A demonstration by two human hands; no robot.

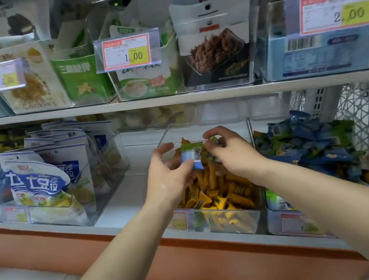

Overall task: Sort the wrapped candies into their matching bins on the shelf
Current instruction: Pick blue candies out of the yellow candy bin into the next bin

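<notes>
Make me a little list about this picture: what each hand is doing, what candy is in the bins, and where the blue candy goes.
left hand: holds a blue and green candy above the middle bin
right hand: pinches another green-edged candy, partly hidden
middle bin: clear, full of yellow candies
right bin: heaped with blue and green candies
likely home for the held candy: the right bin, since its wrappers look the same
</notes>
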